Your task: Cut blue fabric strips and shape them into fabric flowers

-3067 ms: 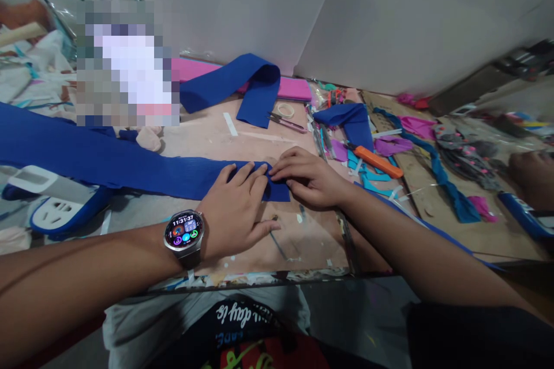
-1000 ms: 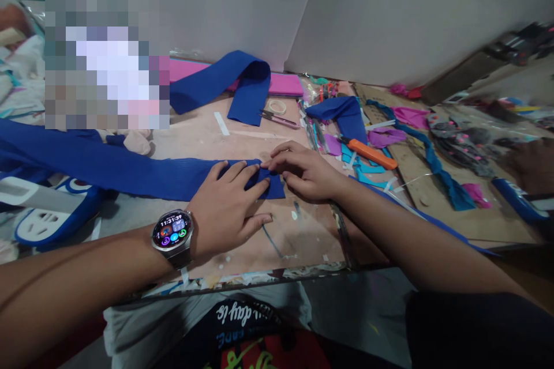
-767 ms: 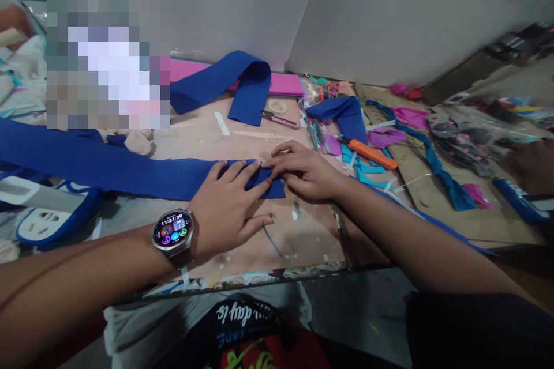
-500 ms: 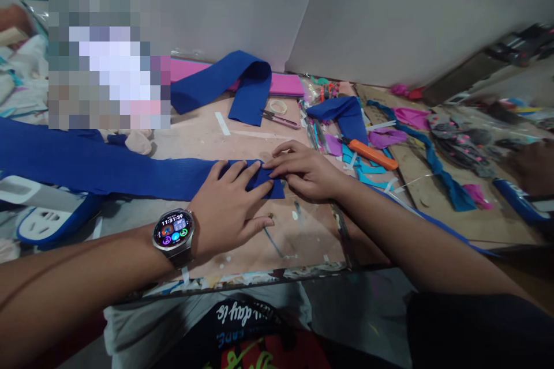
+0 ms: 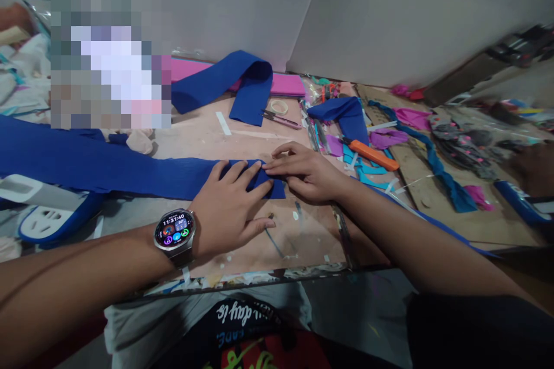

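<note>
A long blue strip (image 5: 147,176) of finely creased, crepe-like material lies across the table from the left. My left hand (image 5: 231,202) rests flat on it near its right end, fingers spread, thumb out over the bare board. At that end, the fingertips of my right hand (image 5: 307,173) are drawn together on the strip's upper edge, where a small fold shows. The undersides of the right fingers are hidden, so their exact hold is hard to see. A smartwatch (image 5: 174,229) is on my left wrist.
Behind the hands lie another blue strip (image 5: 251,69), small scissors (image 5: 281,119) and a tape roll (image 5: 278,106). An orange utility knife (image 5: 373,154) sits right, among coloured scraps. A white-and-blue power strip (image 5: 52,216) is at left. Another person's hand (image 5: 534,167) shows far right.
Almost nothing differs. The right fingertips have shifted very slightly at the strip's end; the left hand stays spread on it.
</note>
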`<state>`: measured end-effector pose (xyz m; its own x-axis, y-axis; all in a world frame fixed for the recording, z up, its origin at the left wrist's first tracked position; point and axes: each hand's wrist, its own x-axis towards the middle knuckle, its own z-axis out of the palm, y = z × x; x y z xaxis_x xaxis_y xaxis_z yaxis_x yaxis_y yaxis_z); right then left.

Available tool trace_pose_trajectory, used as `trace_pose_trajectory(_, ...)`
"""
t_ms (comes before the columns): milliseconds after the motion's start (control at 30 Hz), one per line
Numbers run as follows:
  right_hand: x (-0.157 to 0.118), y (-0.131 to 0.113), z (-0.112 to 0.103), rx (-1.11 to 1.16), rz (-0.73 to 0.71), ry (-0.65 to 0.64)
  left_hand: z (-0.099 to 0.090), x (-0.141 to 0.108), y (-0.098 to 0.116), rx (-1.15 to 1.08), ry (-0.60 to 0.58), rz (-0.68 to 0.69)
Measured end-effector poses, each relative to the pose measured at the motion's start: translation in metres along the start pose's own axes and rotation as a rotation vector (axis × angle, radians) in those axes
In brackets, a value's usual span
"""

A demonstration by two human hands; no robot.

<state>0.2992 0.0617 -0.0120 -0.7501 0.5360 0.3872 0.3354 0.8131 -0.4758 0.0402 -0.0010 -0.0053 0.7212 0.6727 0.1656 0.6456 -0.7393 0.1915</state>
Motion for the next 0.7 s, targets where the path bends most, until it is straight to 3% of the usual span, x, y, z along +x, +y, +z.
trace_pose_trajectory(200, 0.001, -0.004, -0.001, -0.041, -0.029, -0.026, -0.001, 0.0, 0.001, 0.011, -0.017, -0.011)
trace_pose_trajectory(400, 0.001, -0.011, -0.005, -0.066, 0.12, -0.08, 0.0, 0.0, 0.001, -0.004, 0.015, -0.026)
trace_pose_trajectory(700, 0.001, -0.014, -0.006, 0.019, 0.189, -0.086, 0.002, 0.001, 0.001, 0.012, 0.041, -0.032)
